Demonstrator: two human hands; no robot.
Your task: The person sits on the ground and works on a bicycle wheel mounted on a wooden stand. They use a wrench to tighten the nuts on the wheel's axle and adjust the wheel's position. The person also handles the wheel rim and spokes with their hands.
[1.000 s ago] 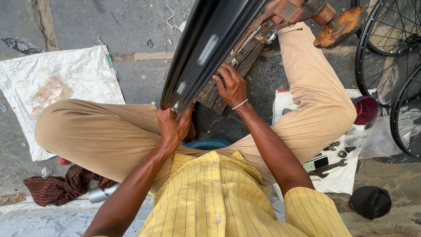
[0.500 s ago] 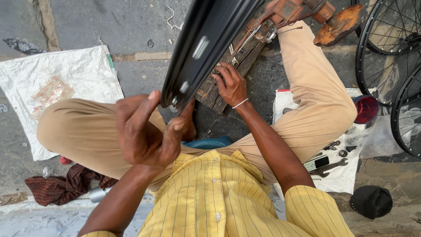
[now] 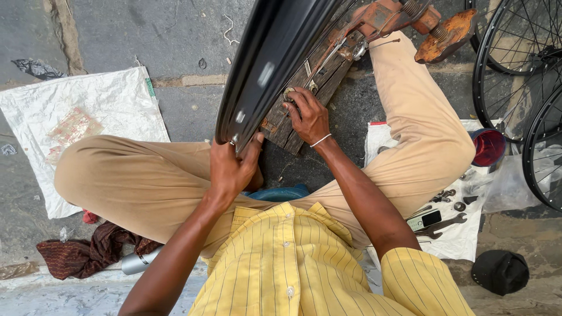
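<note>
I sit cross-legged on the ground in tan trousers and a yellow striped shirt. A shiny black wheel rim (image 3: 275, 58) stands in front of me, mounted on a rusty orange stand (image 3: 404, 17) over a worn wooden board (image 3: 304, 99). My left hand (image 3: 233, 167) grips the near edge of the rim. My right hand (image 3: 307, 114), with a thin bangle at the wrist, rests on the board beside the rim, fingers closed over a small round metal part (image 3: 289, 93).
A white sack (image 3: 111, 105) with a small packet lies on the left. A dark red rag (image 3: 88, 254) and metal cylinder (image 3: 140, 261) lie near my left knee. On the right: spanners (image 3: 442, 225), a small phone, a red cup (image 3: 487, 146), spoked wheels (image 3: 527, 76), a black cap (image 3: 499, 271).
My left hand had lifted off the rim with fingers spread half a second ago; it is now back gripping the rim's near edge. The right hand has stayed on the board.
</note>
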